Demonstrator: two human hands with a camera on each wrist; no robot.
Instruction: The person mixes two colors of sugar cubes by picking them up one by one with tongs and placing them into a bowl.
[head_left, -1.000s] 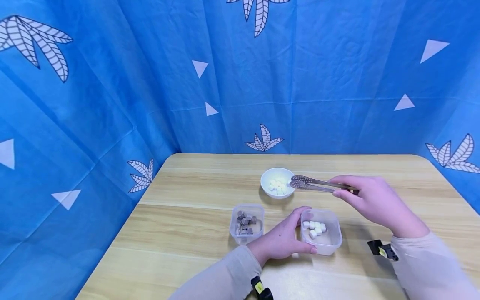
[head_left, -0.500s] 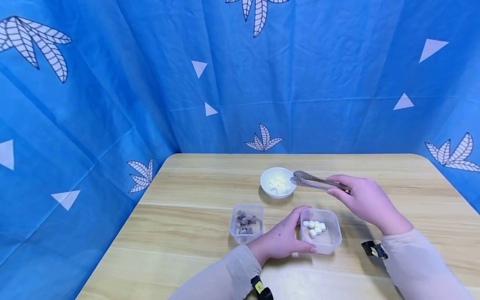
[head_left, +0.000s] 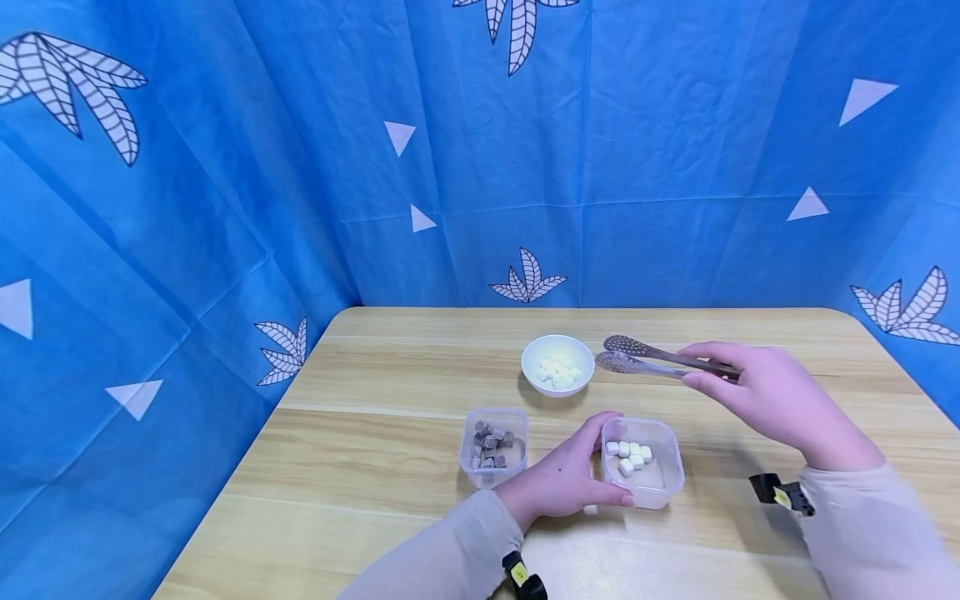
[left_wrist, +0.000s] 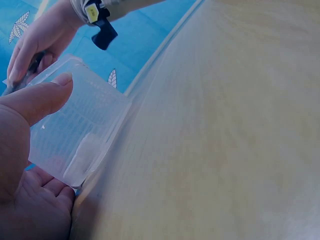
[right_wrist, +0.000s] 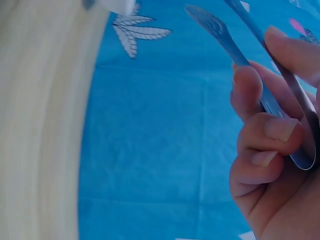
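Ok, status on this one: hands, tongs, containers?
Right hand grips tongs, tips empty, beside white bowl. Left hand holds clear tub of white cubes. Nothing in the way.

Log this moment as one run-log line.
right hand: holds metal tongs, tips empty, beside white bowl of white cubes | left hand: grips clear tub of white cubes | brown-cube tub: untouched

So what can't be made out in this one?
- How many white cubes lie in the white bowl: too small in the head view.
- The tongs tips: cut off by the top edge in the right wrist view.
- The cubes in the clear box: blurred in the left wrist view; the left hand covers its near side.
- What the brown cubes are: too small.
- The right hand covers the tongs' handle end in the head view.
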